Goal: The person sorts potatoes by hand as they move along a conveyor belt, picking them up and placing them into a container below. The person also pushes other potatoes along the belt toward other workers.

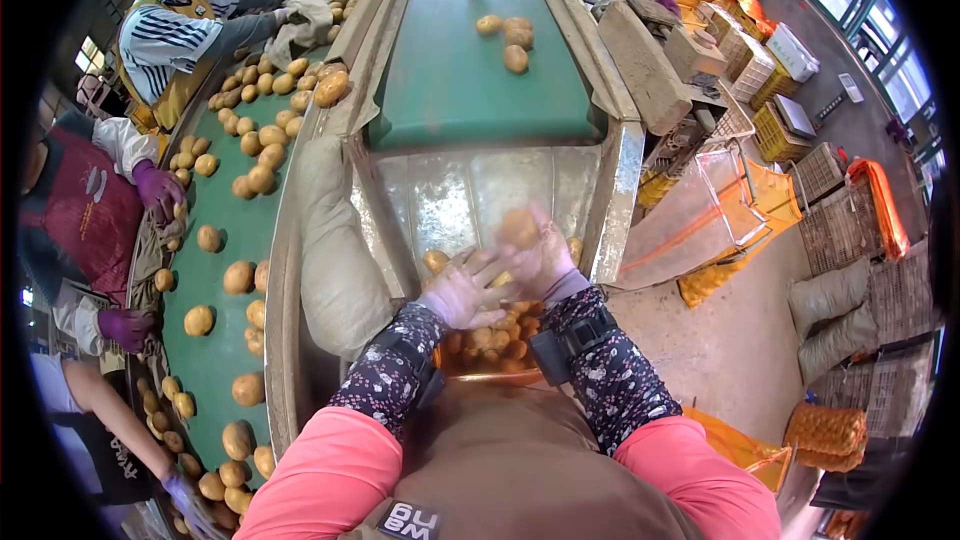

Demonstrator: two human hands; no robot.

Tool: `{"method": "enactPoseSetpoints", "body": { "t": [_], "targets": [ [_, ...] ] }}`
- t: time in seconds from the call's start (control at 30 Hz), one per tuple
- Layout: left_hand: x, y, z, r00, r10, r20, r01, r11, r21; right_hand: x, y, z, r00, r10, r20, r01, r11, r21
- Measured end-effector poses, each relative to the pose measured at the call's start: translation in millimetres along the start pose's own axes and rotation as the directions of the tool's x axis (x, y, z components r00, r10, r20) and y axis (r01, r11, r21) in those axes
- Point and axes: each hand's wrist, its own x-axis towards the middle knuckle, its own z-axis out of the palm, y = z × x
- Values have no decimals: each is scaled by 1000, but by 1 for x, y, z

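My left hand (466,290), in a pale thin glove, is over the lower end of the metal chute (450,190) with its fingers spread. Beside it my right hand (549,262), gloved the same way and blurred by motion, has its fingers against the side of a potato (518,229) and appears to grip it. That potato is smeared as well. Another potato (436,260) lies on the chute left of my hands. Below my wrists, many potatoes (490,342) fill an orange-rimmed container against my apron (500,460).
A green belt (480,90) carrying several potatoes ends above the chute. To the left, people sort potatoes along another belt (205,270). A stuffed cloth sack (335,250) lies against the chute's left side. An orange mesh bag (735,200) hangs on a frame at right, near stacked crates (835,215).
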Motion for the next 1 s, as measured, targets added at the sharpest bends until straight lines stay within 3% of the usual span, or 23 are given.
{"method": "enactPoseSetpoints", "body": {
  "t": [0.03,0.23,0.33,0.43,0.47,0.53,0.6,0.63,0.67,0.7,0.73,0.77,0.8,0.83,0.9,0.93,0.97,1.0],
  "targets": [
    [0,0,-1,1000,2,-3,-2,1000,2,-3,0,4,999,40,-29,-38,998,59],
    [0,1,1,999,2,-38,-2,1000,-3,-20,1,9,996,-93,-16,91,993,-68],
    [2,3,-2,999,6,-54,-6,1000,2,-21,-3,2,943,-328,58,332,919,-214],
    [3,1,1,997,36,-70,-35,999,15,-59,-23,5,833,-536,138,528,696,-486],
    [1,1,5,997,39,-74,-37,999,29,-61,-32,-9,733,-652,192,660,616,-429],
    [0,2,10,997,44,-68,-41,998,52,-94,-64,7,392,-895,210,811,229,-538],
    [-1,1,10,998,44,-53,-40,997,73,-143,-95,40,22,-975,221,807,-113,-580],
    [0,-1,10,997,51,-63,-47,996,71,-162,-118,41,-317,-867,384,628,-495,-600],
    [-1,-1,13,996,54,-69,-49,997,68,-188,-148,44,-517,-734,441,424,-667,-613],
    [-3,-1,15,996,54,-74,-49,997,62,-212,-186,45,-624,-612,486,206,-729,-653],
    [-3,0,15,996,54,-67,-50,997,61,-231,-228,42,-657,-542,524,-14,-687,-727],
    [-3,0,14,997,54,-60,-51,997,60,-241,-265,35,-605,-583,542,-192,-553,-811],
    [-1,1,12,997,51,-49,-49,998,49,-241,-282,26,-467,-748,471,-334,-343,-878],
    [-2,1,12,998,50,-40,-49,998,40,-241,-295,24,-305,-875,376,-528,-173,-831],
    [-4,-3,19,996,58,-67,-54,997,54,-208,-281,9,-116,-755,645,-253,-606,-755],
    [-3,-4,19,996,55,-68,-52,998,44,-190,-248,20,106,-767,633,153,-616,-772],
    [-3,-3,19,997,52,-64,-50,998,37,-164,-216,20,308,-681,664,284,-601,-747],
    [-2,-3,18,997,49,-59,-48,998,29,-127,-182,5,480,-630,610,495,-379,-782]
  ]
}}
